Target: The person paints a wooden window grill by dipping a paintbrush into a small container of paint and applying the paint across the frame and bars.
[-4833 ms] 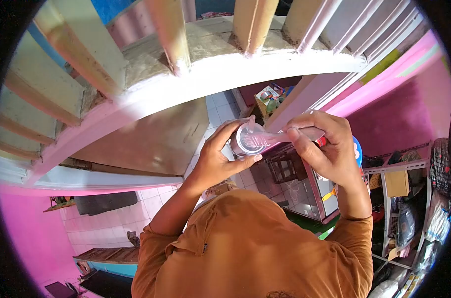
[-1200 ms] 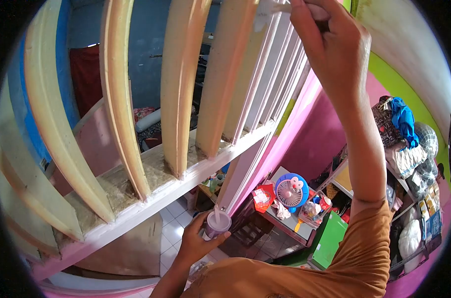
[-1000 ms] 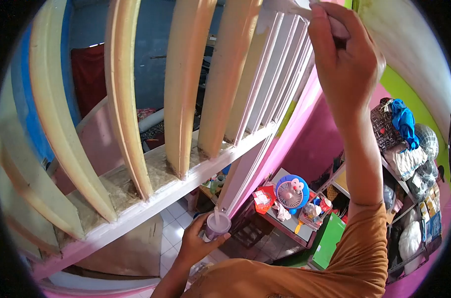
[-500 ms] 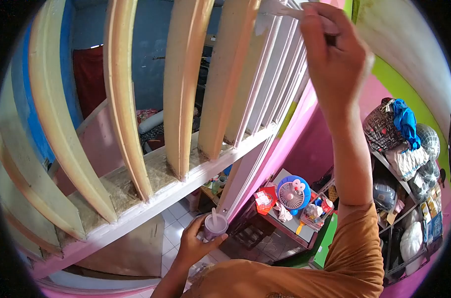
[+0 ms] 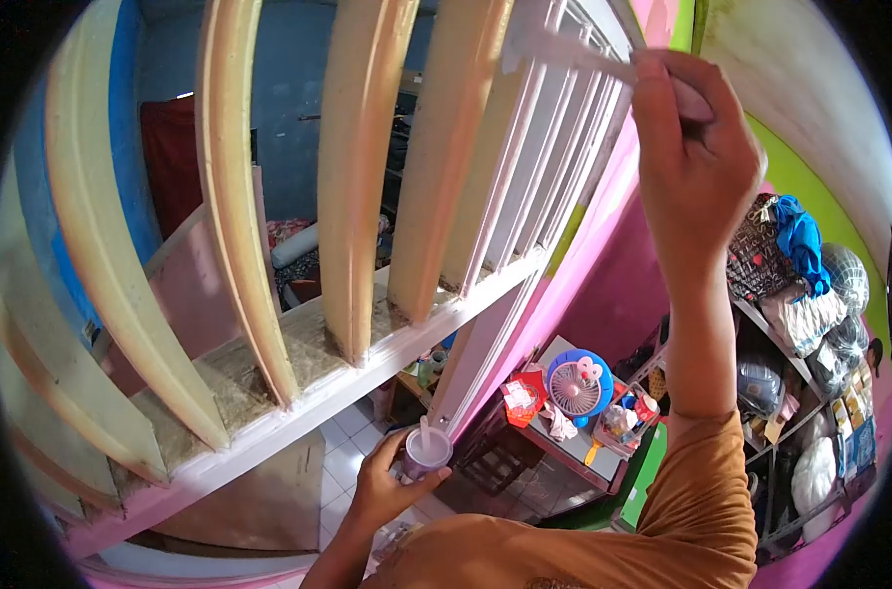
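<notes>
Low in the middle, my left hand (image 5: pixel 387 484) is wrapped round a small clear plastic cup (image 5: pixel 428 461) of pale lilac paint, and a pale stick (image 5: pixel 424 432) stands up in it. At upper right, my right hand (image 5: pixel 696 162) grips a paintbrush (image 5: pixel 603 65), blurred by motion. Its tip reaches left to the white-painted end slats of the vent frame; whether it touches them I cannot tell. Left of the brush stand several yellowish, unpainted-looking slats (image 5: pixel 353 187). They rest on a ledge with a white front rail (image 5: pixel 318 383).
Below right is a table (image 5: pixel 603 476) with a blue fan (image 5: pixel 578 383), a red packet (image 5: pixel 524 396) and a basket of small items. Shelving (image 5: pixel 809 388) stacked with bags stands at the right. Through the slats a blue-walled room (image 5: pixel 289 118) shows.
My right hand has moved right and down with the paintbrush, away from the top of the frame. The left hand and cup have hardly moved.
</notes>
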`<move>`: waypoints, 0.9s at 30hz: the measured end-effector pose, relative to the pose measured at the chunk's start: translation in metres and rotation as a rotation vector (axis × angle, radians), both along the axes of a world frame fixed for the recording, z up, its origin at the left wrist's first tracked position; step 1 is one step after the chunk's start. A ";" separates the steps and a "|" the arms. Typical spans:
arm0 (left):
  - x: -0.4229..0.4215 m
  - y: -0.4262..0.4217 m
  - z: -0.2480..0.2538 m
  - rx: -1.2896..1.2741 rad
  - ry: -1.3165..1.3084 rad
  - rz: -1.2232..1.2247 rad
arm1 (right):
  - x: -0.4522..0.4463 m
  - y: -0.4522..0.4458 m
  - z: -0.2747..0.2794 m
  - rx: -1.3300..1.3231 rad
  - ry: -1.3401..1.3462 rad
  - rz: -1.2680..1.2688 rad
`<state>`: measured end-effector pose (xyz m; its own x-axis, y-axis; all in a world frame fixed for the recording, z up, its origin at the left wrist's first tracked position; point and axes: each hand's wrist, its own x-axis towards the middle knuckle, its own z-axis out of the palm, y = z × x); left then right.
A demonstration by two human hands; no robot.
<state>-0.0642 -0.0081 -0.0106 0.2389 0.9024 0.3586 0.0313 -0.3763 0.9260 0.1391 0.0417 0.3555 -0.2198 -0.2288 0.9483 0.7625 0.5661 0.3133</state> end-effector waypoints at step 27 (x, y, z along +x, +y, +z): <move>0.000 -0.013 -0.012 0.058 -0.045 0.061 | -0.028 -0.008 0.000 -0.223 -0.154 -0.330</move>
